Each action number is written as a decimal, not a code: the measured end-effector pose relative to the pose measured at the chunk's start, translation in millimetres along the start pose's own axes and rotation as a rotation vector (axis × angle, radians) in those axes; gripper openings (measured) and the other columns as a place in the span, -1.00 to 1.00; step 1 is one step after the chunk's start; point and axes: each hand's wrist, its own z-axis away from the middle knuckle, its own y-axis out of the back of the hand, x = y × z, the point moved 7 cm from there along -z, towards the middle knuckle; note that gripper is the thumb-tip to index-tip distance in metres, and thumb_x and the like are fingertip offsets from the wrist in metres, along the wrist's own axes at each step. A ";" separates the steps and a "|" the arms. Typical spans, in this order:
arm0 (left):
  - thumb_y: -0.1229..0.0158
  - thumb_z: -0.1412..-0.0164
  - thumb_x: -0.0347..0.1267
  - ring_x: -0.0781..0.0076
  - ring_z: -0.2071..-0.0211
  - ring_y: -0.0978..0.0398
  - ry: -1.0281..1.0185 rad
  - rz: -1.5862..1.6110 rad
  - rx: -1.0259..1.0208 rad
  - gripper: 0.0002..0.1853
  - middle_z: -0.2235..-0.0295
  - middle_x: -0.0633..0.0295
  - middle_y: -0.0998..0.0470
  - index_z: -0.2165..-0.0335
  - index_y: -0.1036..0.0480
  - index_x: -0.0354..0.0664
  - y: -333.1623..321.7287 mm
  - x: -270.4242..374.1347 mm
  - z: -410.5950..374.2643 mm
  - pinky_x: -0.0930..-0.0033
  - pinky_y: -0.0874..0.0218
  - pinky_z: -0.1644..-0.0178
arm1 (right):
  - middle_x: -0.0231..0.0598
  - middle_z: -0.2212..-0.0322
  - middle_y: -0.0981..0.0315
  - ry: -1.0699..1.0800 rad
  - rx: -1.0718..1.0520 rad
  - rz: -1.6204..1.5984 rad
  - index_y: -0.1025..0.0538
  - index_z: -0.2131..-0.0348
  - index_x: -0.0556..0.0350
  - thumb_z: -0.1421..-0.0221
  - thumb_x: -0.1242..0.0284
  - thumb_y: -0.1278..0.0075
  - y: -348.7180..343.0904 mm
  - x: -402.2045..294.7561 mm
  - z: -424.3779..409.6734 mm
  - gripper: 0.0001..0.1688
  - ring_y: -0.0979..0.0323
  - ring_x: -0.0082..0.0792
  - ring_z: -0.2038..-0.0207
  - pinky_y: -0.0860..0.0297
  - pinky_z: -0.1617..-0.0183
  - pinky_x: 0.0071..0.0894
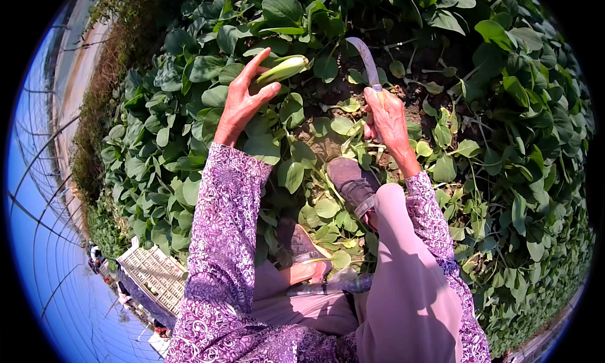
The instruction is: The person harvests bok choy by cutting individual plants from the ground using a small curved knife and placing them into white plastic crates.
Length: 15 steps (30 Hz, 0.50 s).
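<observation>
A head of bok choy (285, 70) lies between the thumb and forefinger of my left hand (243, 96). Its pale cut base points right, and its leaves run back past the hand, where the other fingers are largely hidden. My right hand (386, 119) is closed around the light handle of a small sickle-shaped knife (367, 63). The curved metal blade points up and away, tip bent left, above dark soil and loose leaves. Both hands are apart, over the bed of leafy greens (189, 112).
My shoes (352, 185) stand among trimmed leaves (327, 208), with my bent knee (392, 207) beneath the right forearm. At lower left is a slatted plastic crate (153, 273). Curved greenhouse hoops (45, 136) rise along the left. Dense greens (529, 126) stand at right.
</observation>
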 end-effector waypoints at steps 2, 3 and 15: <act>-0.18 0.12 -0.46 0.59 0.30 -0.33 0.005 -0.024 -0.061 -0.28 0.29 0.31 -0.39 -0.08 -0.18 0.04 -7.6 13.2 -4.0 0.54 -0.17 0.16 | -0.47 0.73 -0.24 0.064 0.024 -0.012 -0.29 0.50 0.14 -0.05 0.21 0.01 3.9 -16.2 -8.4 -0.64 -0.20 -0.70 0.83 -0.10 0.80 -0.74; -0.19 0.14 -0.46 0.62 0.28 -0.30 0.011 -0.078 -0.097 -0.24 0.30 0.36 -0.36 -0.10 -0.16 0.04 -10.8 18.9 -5.6 0.57 -0.15 0.15 | -0.43 0.65 -0.30 0.047 0.003 0.014 -0.32 0.42 0.18 0.04 0.25 -0.10 1.0 -26.7 -9.6 -0.62 -0.23 -0.73 0.76 -0.15 0.75 -0.77; -0.31 0.34 -0.25 0.32 0.46 -0.44 -0.172 -0.938 -0.591 -0.32 0.60 0.29 -0.46 0.08 -0.37 0.24 -102.8 50.0 -22.3 0.11 0.00 0.03 | -0.45 0.75 -0.29 -0.031 -0.122 -0.087 -0.38 0.47 0.27 0.12 0.57 0.09 1.1 -8.4 13.1 -0.89 -0.25 -0.68 0.80 -0.17 0.77 -0.71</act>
